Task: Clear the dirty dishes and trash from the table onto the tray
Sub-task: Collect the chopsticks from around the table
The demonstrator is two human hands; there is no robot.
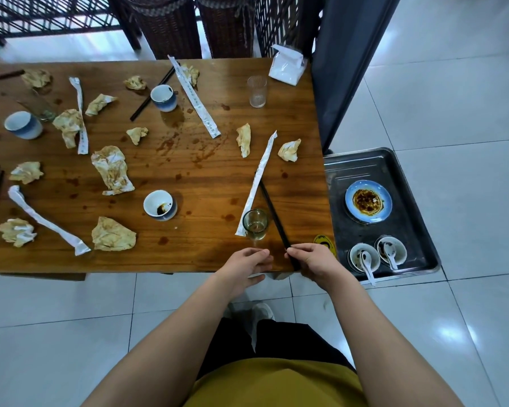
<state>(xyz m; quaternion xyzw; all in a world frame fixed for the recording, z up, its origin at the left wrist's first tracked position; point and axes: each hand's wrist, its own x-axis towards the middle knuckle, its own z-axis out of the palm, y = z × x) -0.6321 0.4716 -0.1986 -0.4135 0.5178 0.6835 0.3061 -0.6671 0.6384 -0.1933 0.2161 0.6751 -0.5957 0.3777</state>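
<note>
Pinching the near end of a pair of dark chopsticks (276, 221), the right hand (312, 261) sits at the front edge of the wooden surface (212, 186), close to a glass (255, 224) and a long paper wrapper (257, 183). Left hand (243, 265) is just beside it with fingers loosely curled, and honestly I can't tell if it's got anything in it. Metal tray (362, 170) sits off the right end with a sauce-smeared blue plate (368, 201) and two small bowls (355, 253) with spoons, while crumpled napkins (112, 168) and cups (159, 205) are scattered all over the surface.
</note>
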